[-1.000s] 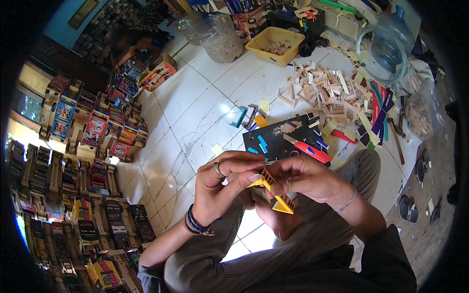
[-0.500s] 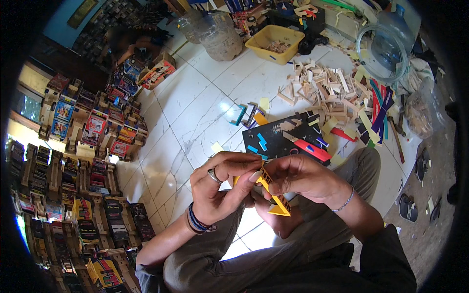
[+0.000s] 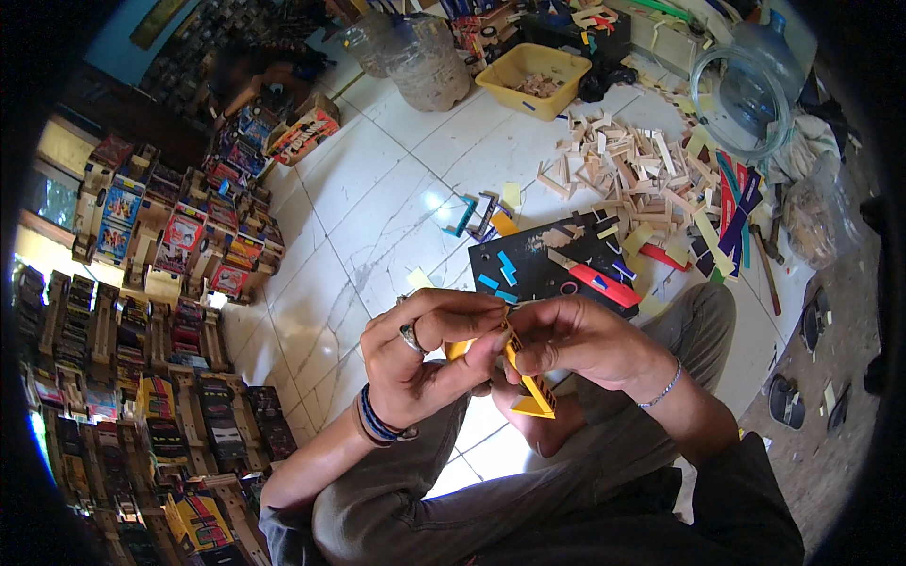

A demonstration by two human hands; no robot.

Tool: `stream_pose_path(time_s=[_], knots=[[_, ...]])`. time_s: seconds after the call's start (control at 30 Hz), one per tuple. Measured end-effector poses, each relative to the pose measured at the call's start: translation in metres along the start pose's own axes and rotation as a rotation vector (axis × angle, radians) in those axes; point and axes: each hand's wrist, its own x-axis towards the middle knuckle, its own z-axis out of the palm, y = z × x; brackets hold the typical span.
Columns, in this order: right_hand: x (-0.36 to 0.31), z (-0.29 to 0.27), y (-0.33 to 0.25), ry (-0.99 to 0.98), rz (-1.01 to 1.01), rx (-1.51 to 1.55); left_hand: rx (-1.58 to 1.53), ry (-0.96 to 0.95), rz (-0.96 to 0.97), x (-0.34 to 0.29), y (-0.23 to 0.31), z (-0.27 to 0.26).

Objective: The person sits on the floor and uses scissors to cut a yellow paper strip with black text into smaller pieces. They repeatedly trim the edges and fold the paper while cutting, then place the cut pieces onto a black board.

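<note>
A yellow, angular frame-like piece with dark markings along its edge is held up over my lap. My left hand, with a ring and dark wristbands, pinches its upper part between thumb and fingers. From the other side my right hand grips the same piece, thumb and fingertips close to those of the left. The fingers hide much of the piece's upper end. Just beyond the hands lies a black board carrying blue strips and a red-handled cutter.
A heap of small wooden pieces lies ahead on the right. Behind it stands a yellow basin. Wooden toy vehicles are stacked on the left. Blue and purple frames rest beside the board. A hammer and sandals lie right.
Both hands stay on the yellow piece, which has shifted slightly left. The left hand's fingers have moved a little; its thumb has drawn up closer to the fingertips.
</note>
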Motion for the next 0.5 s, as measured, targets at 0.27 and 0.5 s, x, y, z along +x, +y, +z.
stream_pose_path(time_s=[0.27,0.5], knots=[[-0.001,-0.004,-0.004,-0.016,0.013,0.255,-0.005,-0.08,-0.073,0.006,0.006,-0.01],[-0.001,-0.001,0.002,-0.055,0.045,0.323,0.214,-0.123,0.035,0.003,0.005,-0.014]])
